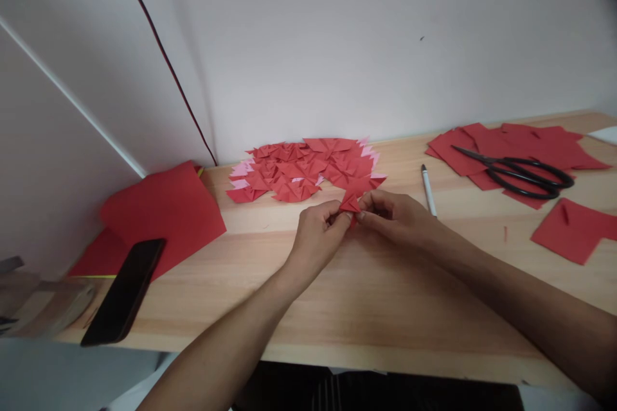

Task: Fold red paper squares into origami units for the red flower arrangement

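Note:
Between my two hands is a small piece of folded red paper (pixel 350 203), held just above the wooden table. My left hand (pixel 318 226) pinches its left side with thumb and forefinger. On the opposite side, the thumb and fingers of my right hand (pixel 393 215) are closed on the same paper. Just beyond my fingers lies a pile of folded red paper pieces (pixel 294 170), with pink ones (pixel 240 171) showing at its edges. My hands hide part of the near edge of that pile.
Black-handled scissors (pixel 523 173) rest on cut red paper sheets (pixel 482 138) at right, with another red piece (pixel 573 231) nearer. A white pen (pixel 429 191) lies beyond my right forearm. At left, a black phone (pixel 124 292) overlaps large red sheets (pixel 168 205). A wall (pixel 337 45) backs the table.

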`<action>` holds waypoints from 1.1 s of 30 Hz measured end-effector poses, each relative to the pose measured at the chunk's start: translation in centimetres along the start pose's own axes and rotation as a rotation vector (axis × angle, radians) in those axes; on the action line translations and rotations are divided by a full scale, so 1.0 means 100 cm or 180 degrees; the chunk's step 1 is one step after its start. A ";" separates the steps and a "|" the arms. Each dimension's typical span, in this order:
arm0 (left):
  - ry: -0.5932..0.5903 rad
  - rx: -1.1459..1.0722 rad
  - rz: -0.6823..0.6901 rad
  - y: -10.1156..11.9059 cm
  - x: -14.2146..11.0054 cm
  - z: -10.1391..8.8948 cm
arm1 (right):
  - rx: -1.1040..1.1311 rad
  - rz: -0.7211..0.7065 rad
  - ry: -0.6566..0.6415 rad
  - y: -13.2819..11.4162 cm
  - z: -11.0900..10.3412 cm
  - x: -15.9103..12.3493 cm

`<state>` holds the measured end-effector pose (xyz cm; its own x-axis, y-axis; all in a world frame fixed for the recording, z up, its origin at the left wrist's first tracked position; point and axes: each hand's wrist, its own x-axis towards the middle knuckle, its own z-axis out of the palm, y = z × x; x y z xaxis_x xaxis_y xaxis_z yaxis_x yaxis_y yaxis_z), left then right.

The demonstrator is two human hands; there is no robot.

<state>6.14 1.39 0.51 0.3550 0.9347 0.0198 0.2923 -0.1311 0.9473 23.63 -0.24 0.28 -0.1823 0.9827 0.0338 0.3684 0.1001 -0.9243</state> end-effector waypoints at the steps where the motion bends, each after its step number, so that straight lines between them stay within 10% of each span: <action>1: 0.0033 0.0099 0.0070 0.000 0.000 0.000 | -0.0026 0.0018 0.0000 0.000 0.000 0.000; 11: 0.0121 0.0352 0.0273 -0.002 -0.001 0.003 | 0.0130 0.0058 -0.0112 0.003 -0.001 0.003; 25: -0.0402 -0.1997 -0.0856 0.002 0.005 -0.004 | 0.0747 -0.0494 -0.0321 0.000 -0.001 -0.001; 33: -0.0473 -0.2044 -0.0725 0.003 0.003 -0.003 | 0.0256 -0.0477 0.0108 -0.001 -0.003 -0.001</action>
<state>6.05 1.78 0.95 0.4783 0.8546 -0.2024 -0.1927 0.3269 0.9252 23.85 -0.36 0.48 -0.1982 0.9625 0.1852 0.2651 0.2345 -0.9353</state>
